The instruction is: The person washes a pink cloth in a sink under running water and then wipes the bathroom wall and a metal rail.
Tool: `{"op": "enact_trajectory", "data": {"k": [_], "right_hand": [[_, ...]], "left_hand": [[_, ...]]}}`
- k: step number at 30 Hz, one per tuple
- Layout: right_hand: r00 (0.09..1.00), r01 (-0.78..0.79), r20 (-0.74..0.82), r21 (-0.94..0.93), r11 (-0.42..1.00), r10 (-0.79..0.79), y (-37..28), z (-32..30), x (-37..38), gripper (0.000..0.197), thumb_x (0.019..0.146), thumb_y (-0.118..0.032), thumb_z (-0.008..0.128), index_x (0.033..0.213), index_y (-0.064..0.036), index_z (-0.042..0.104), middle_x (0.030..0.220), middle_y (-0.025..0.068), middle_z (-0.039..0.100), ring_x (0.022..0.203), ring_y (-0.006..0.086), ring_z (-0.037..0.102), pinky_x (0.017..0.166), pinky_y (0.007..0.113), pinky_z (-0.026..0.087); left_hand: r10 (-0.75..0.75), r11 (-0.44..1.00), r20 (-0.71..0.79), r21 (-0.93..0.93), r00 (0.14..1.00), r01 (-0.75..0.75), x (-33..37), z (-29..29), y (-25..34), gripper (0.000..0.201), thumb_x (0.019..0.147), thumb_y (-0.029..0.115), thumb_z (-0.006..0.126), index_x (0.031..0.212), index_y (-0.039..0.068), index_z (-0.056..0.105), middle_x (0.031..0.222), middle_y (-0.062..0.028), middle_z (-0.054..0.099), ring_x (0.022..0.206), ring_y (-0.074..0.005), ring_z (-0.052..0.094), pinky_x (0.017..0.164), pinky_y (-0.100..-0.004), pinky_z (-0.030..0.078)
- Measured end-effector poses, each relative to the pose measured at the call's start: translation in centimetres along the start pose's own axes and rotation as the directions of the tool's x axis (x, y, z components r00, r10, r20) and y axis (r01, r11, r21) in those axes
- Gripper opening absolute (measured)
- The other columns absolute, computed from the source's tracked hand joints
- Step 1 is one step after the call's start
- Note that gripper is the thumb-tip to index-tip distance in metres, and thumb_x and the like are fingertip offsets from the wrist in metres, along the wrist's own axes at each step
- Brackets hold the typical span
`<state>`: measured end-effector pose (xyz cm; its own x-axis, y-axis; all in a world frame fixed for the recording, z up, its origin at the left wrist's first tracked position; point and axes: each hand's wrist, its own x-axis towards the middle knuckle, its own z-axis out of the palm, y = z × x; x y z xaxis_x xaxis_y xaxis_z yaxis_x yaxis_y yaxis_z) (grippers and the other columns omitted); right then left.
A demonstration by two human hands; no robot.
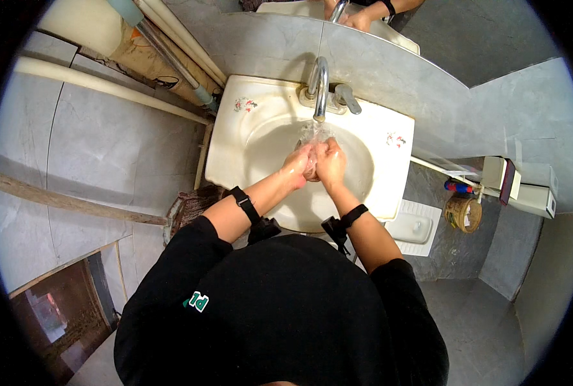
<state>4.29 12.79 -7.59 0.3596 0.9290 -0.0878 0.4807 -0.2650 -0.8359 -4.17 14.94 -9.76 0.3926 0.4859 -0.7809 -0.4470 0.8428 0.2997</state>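
Over the white washbasin (pixel 228 148), both my hands meet just below the curved chrome tap (pixel 322 90). Between them is a clear, shiny, crinkled thing (pixel 316 132) that looks like thin plastic film; running water may add to its gleam. My left hand (pixel 297 165) is closed against its left side, fingers partly hidden. My right hand (pixel 330 161) has its fingers curled in on the right side. The skin of both hands looks wet. Behind the spout, the tap's lever handle (pixel 347 98) points right.
A mirror (pixel 492 38) above the basin reflects the hands and tap. Pipes (pixel 170 45) run along the left wall, near a long wooden pole (pixel 80 199). To the right are a squat toilet (pixel 412 228), a wastebasket (pixel 462 214) and a white cistern (pixel 531 190).
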Motion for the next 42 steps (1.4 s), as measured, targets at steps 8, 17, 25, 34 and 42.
{"op": "enact_trajectory", "data": {"k": [8, 17, 25, 34, 42], "right_hand": [[0.995, 0.102, -0.007, -0.066, 0.993, -0.102, -2.7, -0.8, -1.1, 0.023, 0.079, -0.02, 0.053, 0.069, 0.0005, 0.051, 0.059, 0.0196, 0.052, 0.052, 0.0324, 0.05, 0.051, 0.038, 0.041], [0.949, 0.314, 0.021, 0.028, 0.949, -0.315, -5.2, -1.7, -3.0, 0.024, 0.083, -0.02, 0.054, 0.069, -0.0008, 0.048, 0.06, 0.0184, 0.051, 0.057, 0.0369, 0.051, 0.053, 0.038, 0.042], [0.82, -0.511, 0.525, 0.496, 0.702, 0.226, 3.0, -2.1, 1.1, 0.033, 0.09, -0.036, 0.045, 0.108, -0.009, 0.047, 0.091, 0.0035, 0.058, 0.078, 0.0163, 0.058, 0.066, 0.031, 0.049], [0.868, -0.429, 0.451, 0.473, 0.77, 0.207, -0.2, 0.5, 0.5, 0.019, 0.083, -0.017, 0.055, 0.092, -0.0023, 0.046, 0.075, 0.0052, 0.055, 0.064, 0.0113, 0.051, 0.054, 0.026, 0.043], [0.998, 0.017, 0.068, 0.019, 1.0, -0.019, -2.4, 0.1, -1.3, 0.028, 0.076, -0.028, 0.053, 0.09, -0.0037, 0.052, 0.081, 0.0243, 0.06, 0.076, 0.0409, 0.058, 0.067, 0.046, 0.045]], "left_hand": [[-0.025, 1.0, -0.048, 0.009, 0.999, 0.026, -3.8, 2.0, 1.8, 0.028, 0.091, 0.039, 0.04, 0.087, 0.014, 0.052, 0.07, -0.0018, 0.055, 0.05, -0.0114, 0.049, 0.04, -0.033, 0.039], [-0.145, 0.968, 0.126, -0.19, 0.981, 0.167, -3.1, 1.2, 2.5, 0.032, 0.091, 0.034, 0.039, 0.091, 0.006, 0.055, 0.074, -0.0034, 0.056, 0.059, -0.0145, 0.053, 0.048, -0.0314, 0.04], [0.026, 0.734, 0.32, 0.637, 0.947, -0.235, -3.1, -0.4, 3.9, 0.021, 0.088, 0.029, 0.051, 0.089, 0.008, 0.054, 0.071, 0.0017, 0.054, 0.061, -0.0072, 0.05, 0.052, -0.0215, 0.04], [-0.044, 0.94, -0.131, 0.33, 0.99, 0.085, -4.4, 1.1, 3.0, 0.05, 0.09, 0.052, 0.028, 0.097, 0.009, 0.053, 0.083, -0.0049, 0.055, 0.075, -0.0198, 0.054, 0.071, -0.0432, 0.044], [0.154, 0.986, 0.062, -0.067, 0.986, -0.15, -0.6, -0.8, 0.4, 0.029, 0.09, 0.029, 0.045, 0.107, 0.006, 0.047, 0.094, -0.0066, 0.056, 0.087, -0.0186, 0.056, 0.077, -0.0308, 0.047]]}}
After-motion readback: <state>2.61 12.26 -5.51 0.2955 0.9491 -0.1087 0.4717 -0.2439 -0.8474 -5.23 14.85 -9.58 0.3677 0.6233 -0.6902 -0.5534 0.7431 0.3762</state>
